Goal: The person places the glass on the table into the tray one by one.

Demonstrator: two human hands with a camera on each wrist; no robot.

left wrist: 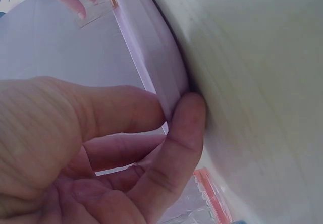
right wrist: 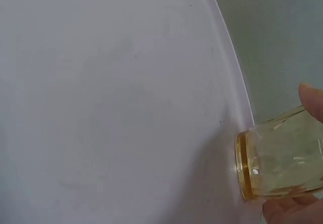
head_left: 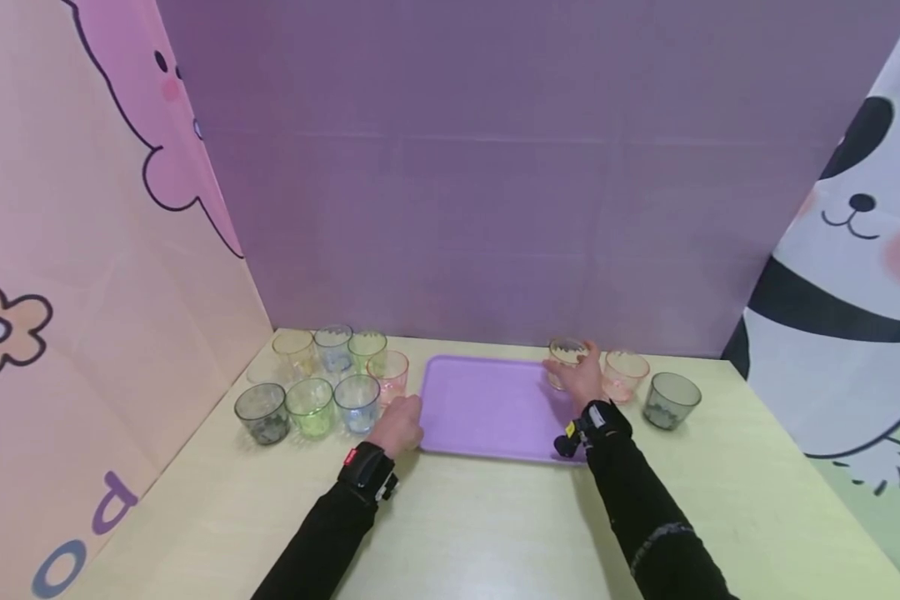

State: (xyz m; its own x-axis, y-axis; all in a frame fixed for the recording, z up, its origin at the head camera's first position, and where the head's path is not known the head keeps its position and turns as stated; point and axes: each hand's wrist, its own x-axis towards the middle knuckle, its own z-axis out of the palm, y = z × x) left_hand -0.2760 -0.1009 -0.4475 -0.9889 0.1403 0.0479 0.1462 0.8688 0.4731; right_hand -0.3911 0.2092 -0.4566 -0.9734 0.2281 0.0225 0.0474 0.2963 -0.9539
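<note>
A purple rectangular tray [head_left: 487, 412] lies on the table between the hands. My left hand [head_left: 399, 427] pinches the tray's rim near its front left corner; in the left wrist view the thumb is on the inner side and a finger [left wrist: 189, 118] on the outer side. My right hand [head_left: 579, 382] holds a yellow-tinted drinking glass [head_left: 566, 352] at the tray's back right corner. In the right wrist view the amber base of this glass [right wrist: 282, 158] is close to the tray's rim. Whether it touches the tray I cannot tell.
Several tinted glasses stand grouped left of the tray, among them a dark grey one [head_left: 262, 415], a green one [head_left: 311, 408] and a pink one [head_left: 390, 375]. On the right stand a pink glass [head_left: 625, 377] and a grey glass [head_left: 671, 402]. A purple backdrop [head_left: 450, 208] rises behind.
</note>
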